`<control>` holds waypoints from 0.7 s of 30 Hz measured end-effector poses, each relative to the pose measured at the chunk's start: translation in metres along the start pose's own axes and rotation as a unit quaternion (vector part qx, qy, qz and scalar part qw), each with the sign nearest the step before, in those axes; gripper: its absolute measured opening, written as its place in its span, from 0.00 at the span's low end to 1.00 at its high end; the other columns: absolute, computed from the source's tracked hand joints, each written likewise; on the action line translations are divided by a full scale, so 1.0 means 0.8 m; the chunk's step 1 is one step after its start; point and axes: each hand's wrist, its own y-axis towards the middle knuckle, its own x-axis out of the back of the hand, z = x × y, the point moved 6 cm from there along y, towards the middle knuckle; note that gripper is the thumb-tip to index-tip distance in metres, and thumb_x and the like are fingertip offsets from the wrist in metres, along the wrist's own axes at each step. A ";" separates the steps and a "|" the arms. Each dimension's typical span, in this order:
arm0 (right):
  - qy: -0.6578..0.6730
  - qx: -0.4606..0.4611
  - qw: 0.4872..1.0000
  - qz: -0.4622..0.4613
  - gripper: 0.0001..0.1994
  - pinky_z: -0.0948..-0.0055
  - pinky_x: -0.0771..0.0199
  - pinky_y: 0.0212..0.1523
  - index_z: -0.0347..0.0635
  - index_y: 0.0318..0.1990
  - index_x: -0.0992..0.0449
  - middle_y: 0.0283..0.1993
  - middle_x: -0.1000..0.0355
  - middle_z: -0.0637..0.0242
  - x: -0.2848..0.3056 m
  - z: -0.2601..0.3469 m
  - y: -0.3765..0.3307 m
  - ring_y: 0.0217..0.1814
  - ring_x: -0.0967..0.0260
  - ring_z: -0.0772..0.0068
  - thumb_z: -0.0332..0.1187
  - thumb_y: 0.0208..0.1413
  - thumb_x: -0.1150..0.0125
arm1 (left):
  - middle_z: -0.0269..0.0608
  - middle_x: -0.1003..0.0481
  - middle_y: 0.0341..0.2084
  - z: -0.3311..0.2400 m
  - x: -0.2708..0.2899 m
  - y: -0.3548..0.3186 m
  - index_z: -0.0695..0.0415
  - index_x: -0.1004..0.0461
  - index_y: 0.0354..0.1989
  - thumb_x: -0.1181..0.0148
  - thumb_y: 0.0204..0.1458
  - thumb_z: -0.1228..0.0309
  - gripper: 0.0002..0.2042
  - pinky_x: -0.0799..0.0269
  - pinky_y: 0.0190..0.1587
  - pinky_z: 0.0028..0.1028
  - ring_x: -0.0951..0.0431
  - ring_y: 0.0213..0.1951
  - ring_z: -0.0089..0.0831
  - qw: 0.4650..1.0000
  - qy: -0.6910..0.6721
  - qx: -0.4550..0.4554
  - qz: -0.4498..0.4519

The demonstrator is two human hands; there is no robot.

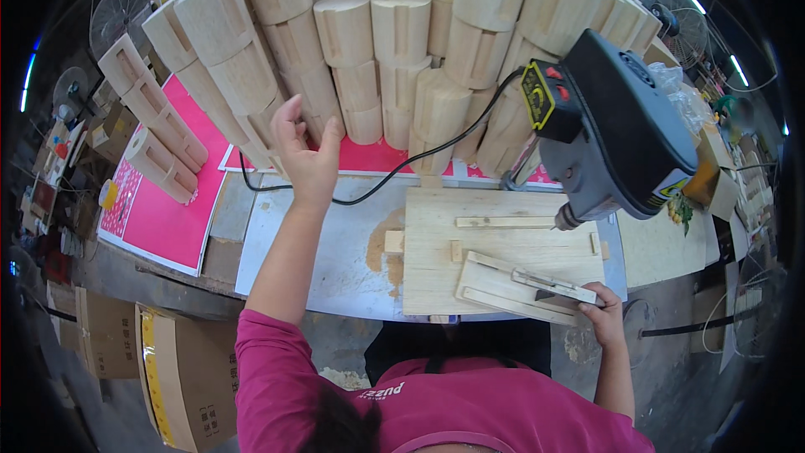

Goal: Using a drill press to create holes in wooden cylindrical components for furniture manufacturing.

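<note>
My left hand [309, 147] is raised in front of the stacked wooden cylinders [350, 29], fingers apart and nothing in it. These pale, grooved cylinders stand in several tall columns. At the front right, my right hand [605, 316] is closed round the end of a wooden jig [520, 295] fitted with a long metal clamp [555, 285]. The jig lies at a slant on a wooden board [432, 243] with strips fixed to it. Above the board's right side hangs the chuck of a bench drill press [620, 126]; its tip is over the board.
A black cable [394, 172] runs from the drill across the table to the left. Sawdust [383, 256] lies beside the board. More cylinders [159, 164] stand on a pink sheet [197, 210] at the left. Cardboard boxes [189, 377] sit on the floor at lower left.
</note>
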 end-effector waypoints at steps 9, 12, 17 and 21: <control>0.031 0.033 0.999 0.009 0.11 0.79 0.35 0.40 0.37 0.33 0.26 0.33 0.30 0.69 0.000 -0.013 -0.001 0.37 0.34 0.78 0.20 0.37 0.37 | 0.38 0.35 0.43 -0.088 -0.060 0.020 0.58 0.38 0.50 0.40 0.44 0.74 0.23 0.36 0.44 0.26 0.33 0.43 0.26 0.991 -0.115 0.004 0.067; 0.038 0.042 0.998 0.014 0.11 0.79 0.35 0.40 0.37 0.33 0.26 0.33 0.30 0.68 0.001 -0.021 0.000 0.38 0.34 0.77 0.21 0.38 0.37 | 0.39 0.34 0.41 -0.125 -0.090 0.043 0.58 0.37 0.49 0.38 0.41 0.71 0.24 0.35 0.42 0.28 0.32 0.41 0.28 0.987 -0.127 -0.014 0.092; 0.043 0.052 0.998 0.013 0.11 0.78 0.36 0.41 0.37 0.34 0.26 0.33 0.30 0.67 0.001 -0.024 -0.002 0.38 0.33 0.75 0.22 0.38 0.36 | 0.45 0.33 0.44 -0.160 -0.165 0.084 0.61 0.38 0.50 0.35 0.39 0.64 0.29 0.34 0.43 0.31 0.31 0.42 0.31 0.973 -0.165 0.028 0.157; 0.051 0.053 0.997 0.020 0.12 0.78 0.36 0.42 0.36 0.35 0.26 0.34 0.29 0.66 0.000 -0.023 -0.003 0.39 0.33 0.75 0.22 0.39 0.36 | 0.50 0.35 0.48 -0.165 -0.206 0.112 0.63 0.42 0.54 0.32 0.35 0.60 0.37 0.35 0.48 0.33 0.32 0.46 0.37 0.984 -0.100 0.037 0.142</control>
